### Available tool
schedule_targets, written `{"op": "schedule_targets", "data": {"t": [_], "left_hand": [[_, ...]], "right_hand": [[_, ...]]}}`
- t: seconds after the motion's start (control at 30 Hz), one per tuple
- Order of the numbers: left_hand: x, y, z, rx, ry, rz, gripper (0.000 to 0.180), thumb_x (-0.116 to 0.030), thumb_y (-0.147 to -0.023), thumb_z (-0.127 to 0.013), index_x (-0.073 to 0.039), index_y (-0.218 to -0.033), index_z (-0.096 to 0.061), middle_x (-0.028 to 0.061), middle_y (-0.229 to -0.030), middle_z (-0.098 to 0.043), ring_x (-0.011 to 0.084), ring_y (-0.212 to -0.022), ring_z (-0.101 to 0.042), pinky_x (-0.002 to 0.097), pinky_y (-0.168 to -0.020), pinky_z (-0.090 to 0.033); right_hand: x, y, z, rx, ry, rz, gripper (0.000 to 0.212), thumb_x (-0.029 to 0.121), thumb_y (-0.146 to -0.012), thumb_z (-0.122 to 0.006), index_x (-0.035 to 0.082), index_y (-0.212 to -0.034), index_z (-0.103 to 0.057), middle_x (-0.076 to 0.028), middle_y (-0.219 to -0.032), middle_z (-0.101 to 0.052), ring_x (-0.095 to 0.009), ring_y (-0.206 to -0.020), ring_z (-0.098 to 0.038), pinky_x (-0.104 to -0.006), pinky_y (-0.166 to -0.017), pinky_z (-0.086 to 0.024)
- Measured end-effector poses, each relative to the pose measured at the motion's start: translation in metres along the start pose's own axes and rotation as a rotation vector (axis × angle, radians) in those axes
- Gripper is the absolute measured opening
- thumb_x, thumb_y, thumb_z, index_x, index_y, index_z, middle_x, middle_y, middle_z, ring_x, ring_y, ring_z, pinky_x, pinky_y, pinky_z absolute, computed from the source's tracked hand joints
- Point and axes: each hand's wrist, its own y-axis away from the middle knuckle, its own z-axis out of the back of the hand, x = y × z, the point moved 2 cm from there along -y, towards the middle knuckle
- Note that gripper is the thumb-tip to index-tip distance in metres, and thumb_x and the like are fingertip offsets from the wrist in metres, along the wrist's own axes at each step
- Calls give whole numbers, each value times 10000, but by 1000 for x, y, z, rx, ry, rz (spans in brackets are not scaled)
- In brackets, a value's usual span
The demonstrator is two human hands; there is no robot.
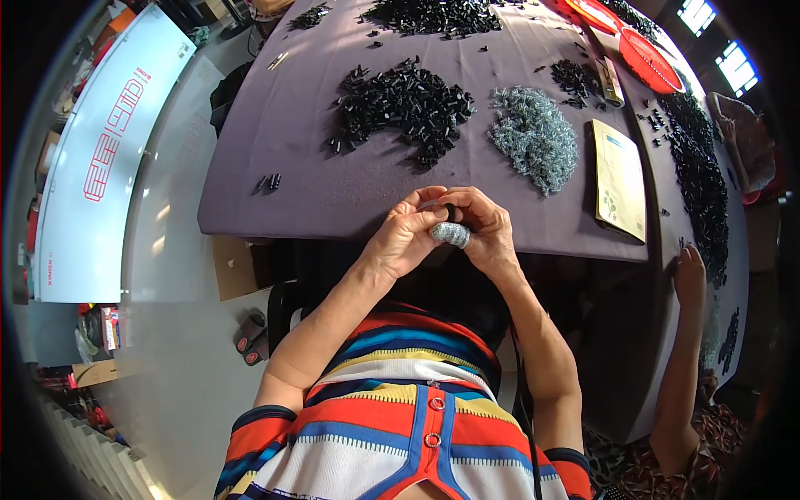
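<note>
My left hand (405,232) and my right hand (489,227) meet at the table's near edge, fingers pinched together. Between the fingertips is a small black piece (451,213), gripped from both sides; its exact kind cannot be made out. Just below it, against my right hand's fingers, is a rounded grey speckled thing (451,235), perhaps a knitted finger cover. Beyond my hands lies a heap of short black pieces (408,108). To its right is a pile of tiny silvery, spring-like pieces (533,137). A few loose black pieces (268,182) lie at the left.
A purple cloth (275,125) covers the table. On the right lie a yellow booklet (618,179), red baskets (648,62) and a long black heap (700,175). Another person's hand (690,271) reaches to that side. A large white panel (108,158) stands at left.
</note>
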Motion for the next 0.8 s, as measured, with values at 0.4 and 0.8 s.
{"op": "schedule_targets", "data": {"t": [0.4, 0.8], "left_hand": [[0, 1, -4, -17, 8, -6, 300, 2, -801, -582, -28, -1090, -511, 86, -946, -588, 188, -889, -595, 313, -805, -487], [0, 0, -1, 1, 50, 39, 295, -14, -793, -595, -46, -1079, -532, 76, -953, -598, 183, -895, -590, 311, -815, -476]], "right_hand": [[-2, 3, -4, -40, -47, -19, 294, 76, -694, -750, 29, -939, -595, -42, -936, -623, -122, -770, -546, -239, -714, -453], [1, 1, -2, -16, 56, 28, 268, 16, -697, -711, 27, -940, -600, -47, -937, -628, -106, -742, -552, -233, -675, -462]]}}
